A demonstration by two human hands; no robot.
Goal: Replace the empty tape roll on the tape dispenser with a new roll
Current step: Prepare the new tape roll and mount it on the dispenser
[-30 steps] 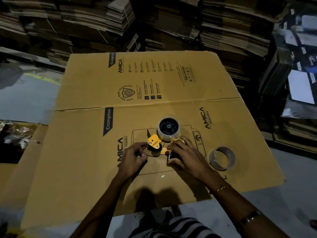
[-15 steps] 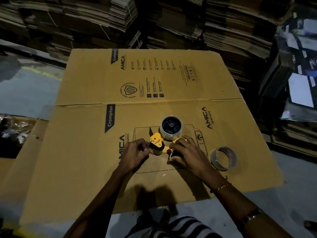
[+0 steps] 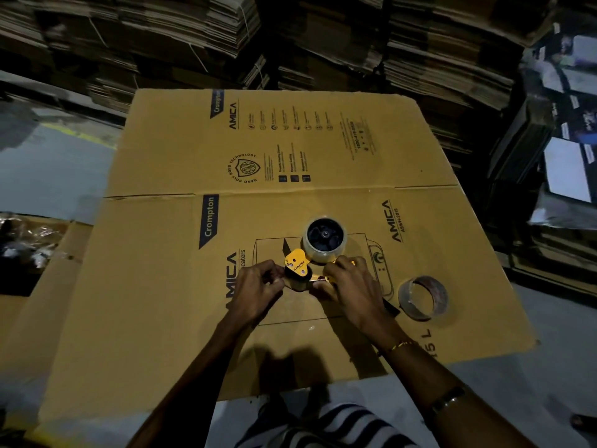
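With the dispenser [image 3: 298, 270] lying flat between my hands and its new roll [image 3: 324, 240] at 12 o'clock, my left hand [image 3: 255, 294] pinches at the roller end, my right hand [image 3: 353, 289] grips the handle, and the empty core [image 3: 423, 297] lies at 3 o'clock.

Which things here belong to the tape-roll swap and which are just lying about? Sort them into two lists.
Part of the job:
- tape dispenser, yellow, with both hands on it: left hand, right hand
- new tape roll on its hub
- empty tape core, set aside to the right

Just lying about:
- flattened carton underneath
- stacked cardboard behind
- crinkled plastic at left
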